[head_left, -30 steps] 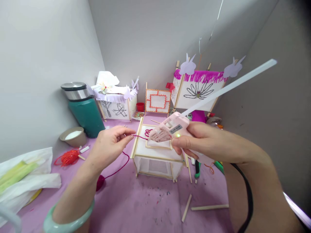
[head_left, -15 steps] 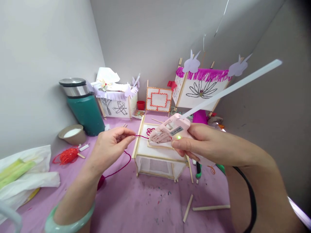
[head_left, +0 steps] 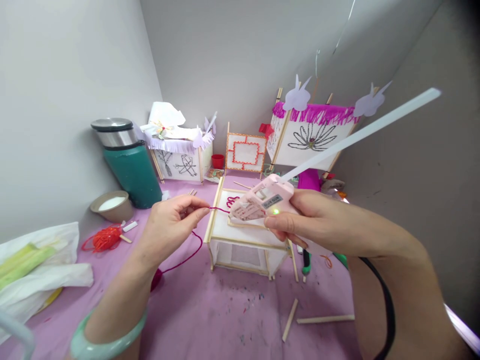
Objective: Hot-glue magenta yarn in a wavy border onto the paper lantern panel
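Dark red yarn (head_left: 186, 260) is pinched between the thumb and forefinger of my left hand (head_left: 176, 220), at the left edge of a wood-framed white box (head_left: 240, 257). From my fingers the strand runs right to the box top, where a looped yarn shape (head_left: 231, 201) lies. My right hand (head_left: 311, 220) is wrapped round a pink glue gun (head_left: 258, 200) with a small lit green light. Its nozzle points left, at the strand over the box top, and hides part of the loops. A long white glue stick (head_left: 360, 135) sticks out behind it.
Behind stand two decorated paper lanterns (head_left: 183, 167) (head_left: 311, 140) and a small framed panel (head_left: 245, 154). At left are a green bottle (head_left: 133, 172), a bowl (head_left: 112, 207), red yarn (head_left: 107, 239) and a plastic bag (head_left: 71, 275). Wooden sticks (head_left: 325, 319) lie at front right.
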Demonstrator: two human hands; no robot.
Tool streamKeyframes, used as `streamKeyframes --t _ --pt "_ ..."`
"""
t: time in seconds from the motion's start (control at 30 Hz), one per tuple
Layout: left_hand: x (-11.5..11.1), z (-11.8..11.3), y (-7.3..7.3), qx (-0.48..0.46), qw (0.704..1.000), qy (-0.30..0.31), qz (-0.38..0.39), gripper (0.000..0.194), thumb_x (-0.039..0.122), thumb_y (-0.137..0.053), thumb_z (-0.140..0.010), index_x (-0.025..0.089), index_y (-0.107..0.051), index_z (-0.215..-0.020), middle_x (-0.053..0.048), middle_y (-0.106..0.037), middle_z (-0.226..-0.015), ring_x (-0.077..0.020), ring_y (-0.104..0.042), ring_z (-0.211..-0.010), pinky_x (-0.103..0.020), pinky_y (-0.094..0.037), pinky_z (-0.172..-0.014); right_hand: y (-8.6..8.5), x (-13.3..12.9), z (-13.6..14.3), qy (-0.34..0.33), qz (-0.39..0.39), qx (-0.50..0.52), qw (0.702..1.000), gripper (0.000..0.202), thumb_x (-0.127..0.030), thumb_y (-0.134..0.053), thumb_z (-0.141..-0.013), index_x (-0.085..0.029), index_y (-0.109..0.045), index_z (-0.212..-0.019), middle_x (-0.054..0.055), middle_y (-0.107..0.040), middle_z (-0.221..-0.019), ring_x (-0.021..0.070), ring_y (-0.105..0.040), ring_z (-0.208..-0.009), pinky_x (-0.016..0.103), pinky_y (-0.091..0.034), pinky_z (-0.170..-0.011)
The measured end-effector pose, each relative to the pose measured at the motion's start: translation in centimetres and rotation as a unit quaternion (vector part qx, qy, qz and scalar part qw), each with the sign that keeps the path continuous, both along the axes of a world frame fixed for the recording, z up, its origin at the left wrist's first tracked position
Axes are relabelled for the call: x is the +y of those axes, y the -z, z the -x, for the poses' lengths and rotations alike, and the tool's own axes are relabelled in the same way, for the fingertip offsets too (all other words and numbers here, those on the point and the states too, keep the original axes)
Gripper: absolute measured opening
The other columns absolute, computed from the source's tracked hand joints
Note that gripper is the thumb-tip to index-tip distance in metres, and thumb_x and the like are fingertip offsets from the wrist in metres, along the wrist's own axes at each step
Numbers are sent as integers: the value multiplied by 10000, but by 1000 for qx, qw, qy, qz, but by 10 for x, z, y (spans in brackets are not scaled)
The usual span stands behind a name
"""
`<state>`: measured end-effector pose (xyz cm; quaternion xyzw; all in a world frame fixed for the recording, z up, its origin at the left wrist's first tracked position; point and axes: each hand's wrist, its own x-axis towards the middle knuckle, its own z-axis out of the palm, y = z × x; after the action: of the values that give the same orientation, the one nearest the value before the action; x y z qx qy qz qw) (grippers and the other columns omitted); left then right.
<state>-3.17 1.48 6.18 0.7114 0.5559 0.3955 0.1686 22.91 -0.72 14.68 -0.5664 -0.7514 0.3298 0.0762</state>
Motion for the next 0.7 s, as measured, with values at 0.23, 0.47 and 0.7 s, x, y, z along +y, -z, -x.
streamKeyframes --t 0.23,0.47,0.7 --pt "-1 0 0 -1 1000 -2 -7 207 395 -608 -822 221 -712 -866 -19 -717 -758 -160 -635 -656 -243 -475 -541 6 2 -5 -24 -17 6 1000 604 -767 -439 -780 -207 -642 -679 2 -599 -658 136 -539 -595 243 -395 -492" --pt "0 -1 1 -24 1000 -9 -3 190 383 -631 -804 211 -697 -852 -14 -706 -740 -151 -625 -643 -242 -474 -543 -1 -1 -2 -51 -2 11 999 555 -706 -453 -817 -204 -649 -682 11 -579 -626 152 -552 -599 254 -413 -532" --pt "-3 -3 -2 -28 1000 -1 -7 196 399 -635 -808 211 -690 -827 -5 -688 -724 -135 -600 -634 -238 -468 -565 -5 -2 -1 -40 2 -11 999 522 -670 -452 -838 -199 -624 -690 11 -568 -639 148 -531 -588 254 -399 -516"
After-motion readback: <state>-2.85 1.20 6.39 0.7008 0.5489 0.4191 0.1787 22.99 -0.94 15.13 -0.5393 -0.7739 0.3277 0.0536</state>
